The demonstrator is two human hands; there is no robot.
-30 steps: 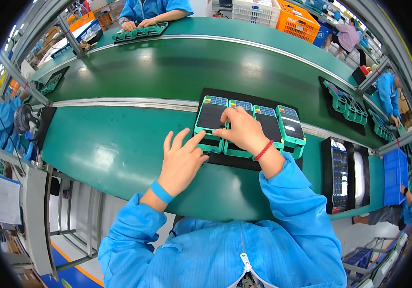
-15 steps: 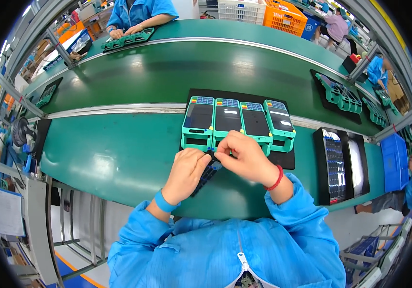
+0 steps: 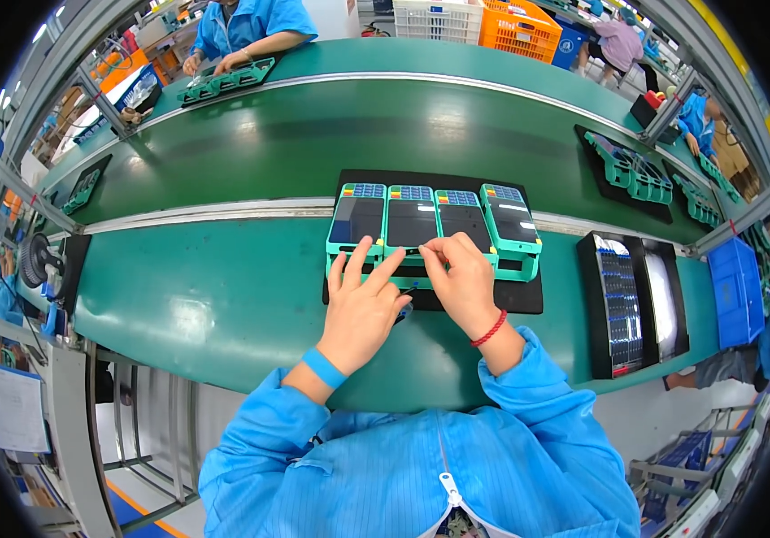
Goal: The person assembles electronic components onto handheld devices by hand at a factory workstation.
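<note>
The second terminal [image 3: 412, 221] from left seems unfinished: right hand [image 3: 464, 276] pinches narrowly, left hand [image 3: 356, 314] lies finger-spread (whether holding anything, I cannot tell).

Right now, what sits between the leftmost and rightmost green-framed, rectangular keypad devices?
The head view shows a second device and a third device, side by side.

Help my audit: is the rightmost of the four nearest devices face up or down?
Face up: the rightmost device shows its screen and keypad.
</note>
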